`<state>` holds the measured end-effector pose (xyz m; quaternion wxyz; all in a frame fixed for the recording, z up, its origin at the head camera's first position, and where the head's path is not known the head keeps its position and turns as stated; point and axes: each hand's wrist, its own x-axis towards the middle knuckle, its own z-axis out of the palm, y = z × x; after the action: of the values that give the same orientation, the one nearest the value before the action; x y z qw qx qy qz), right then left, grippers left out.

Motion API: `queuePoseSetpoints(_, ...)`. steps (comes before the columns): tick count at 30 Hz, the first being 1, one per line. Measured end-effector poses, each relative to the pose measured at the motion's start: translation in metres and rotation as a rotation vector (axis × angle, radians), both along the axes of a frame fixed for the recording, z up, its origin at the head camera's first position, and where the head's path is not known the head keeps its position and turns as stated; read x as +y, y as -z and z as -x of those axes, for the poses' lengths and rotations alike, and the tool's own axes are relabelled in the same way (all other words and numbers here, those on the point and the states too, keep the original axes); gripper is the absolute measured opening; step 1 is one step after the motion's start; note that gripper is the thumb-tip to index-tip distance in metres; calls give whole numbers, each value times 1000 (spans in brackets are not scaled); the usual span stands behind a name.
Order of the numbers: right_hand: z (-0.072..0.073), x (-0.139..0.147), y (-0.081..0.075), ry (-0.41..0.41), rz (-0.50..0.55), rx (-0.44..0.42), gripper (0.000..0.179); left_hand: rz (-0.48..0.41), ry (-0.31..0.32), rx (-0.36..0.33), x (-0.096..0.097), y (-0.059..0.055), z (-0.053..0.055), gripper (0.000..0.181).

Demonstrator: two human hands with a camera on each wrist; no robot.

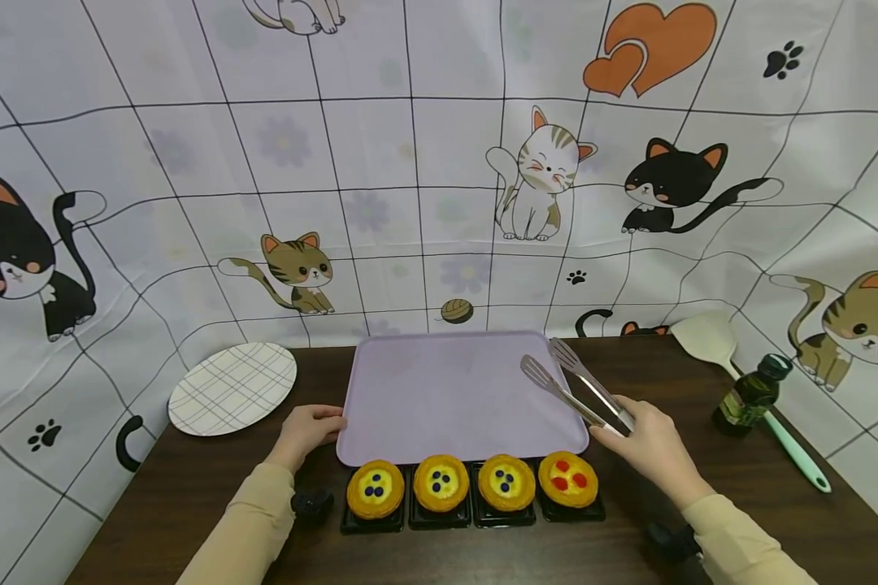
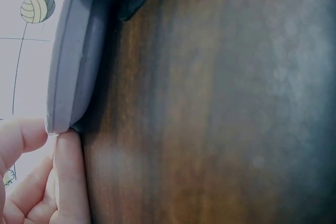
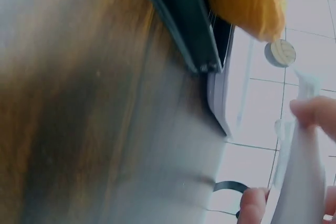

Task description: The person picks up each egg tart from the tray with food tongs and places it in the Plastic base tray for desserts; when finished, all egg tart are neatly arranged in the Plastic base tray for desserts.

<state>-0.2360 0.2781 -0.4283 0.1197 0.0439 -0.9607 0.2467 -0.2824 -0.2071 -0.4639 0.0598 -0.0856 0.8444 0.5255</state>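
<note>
My left hand [image 1: 305,437] pinches the left rim of a lilac tray [image 1: 446,398]. In the left wrist view the thumb is on one side of the tray's edge [image 2: 68,77] and a finger on the other. Metal tongs [image 1: 593,383] are gripped in my right hand [image 1: 654,448], their two arms spread over the tray's right part. Along the tray's near edge stand several egg tarts in black plastic holders [image 1: 371,526]. Three tarts [image 1: 441,483] carry blue dots, and the rightmost tart [image 1: 568,479] carries red pieces.
A white plate with a grid pattern [image 1: 232,390] stands at the back left. On the right are a dark green bottle [image 1: 752,396] and a spatula [image 1: 797,451] with a mint handle. A cat-print cloth [image 1: 410,162] hangs behind the dark wooden table [image 1: 424,561].
</note>
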Motion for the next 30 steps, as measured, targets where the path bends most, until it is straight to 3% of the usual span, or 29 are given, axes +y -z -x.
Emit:
queuePoseSetpoints(22,29,32,13,136,-25,-95,69,-40,-18,-9,8,0,3,35)
queuePoseSetpoints(30,42,33,16,166,-27,-130,68,-9,-6,-23,2,-4,1,36)
